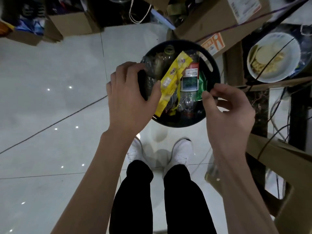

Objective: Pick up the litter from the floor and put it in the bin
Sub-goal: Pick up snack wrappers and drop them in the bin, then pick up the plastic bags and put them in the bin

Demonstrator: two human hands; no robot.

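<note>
A round black bin [214, 71] stands on the white tiled floor in front of my feet. Inside lie clear plastic bottles [157, 63], a long yellow wrapper [173, 76], a labelled bottle [190, 78] and a green wrapper [202, 81]. My left hand [128, 97] hovers over the bin's left rim with its fingers loosely spread. Its thumb tip touches the yellow wrapper's edge. My right hand [228, 112] is over the bin's right rim and pinches the lower corner of the green wrapper between thumb and forefinger.
Cardboard boxes [217, 19] crowd the far side and right of the bin. A white bowl with food scraps [273, 56] sits at the right, crossed by cables. A thin cable [55, 123] runs over the floor at the left. My white shoes [182, 152] stand just short of the bin.
</note>
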